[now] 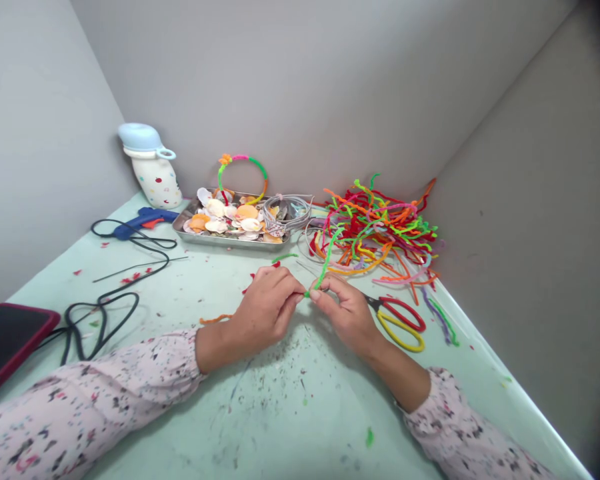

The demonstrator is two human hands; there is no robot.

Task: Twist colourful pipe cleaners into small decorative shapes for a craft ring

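My left hand point(265, 308) and my right hand point(344, 308) meet at the middle of the pale green table point(290, 407), fingertips pinched together. Both pinch the lower end of a green pipe cleaner point(325, 263) that rises up and to the right from between them. Red and yellow handled scissors point(400, 320) lie just right of my right hand. A short orange pipe cleaner piece point(215, 319) lies by my left wrist.
A heap of coloured pipe cleaners point(380, 227) fills the back right corner. A metal tray point(230, 239) holds shells and wire hoops, with a pipe-cleaner ring point(245, 173) behind. A blue glue gun point(145, 219), black cable point(105, 300), white bottle point(153, 167) and red phone point(10, 340) lie left.
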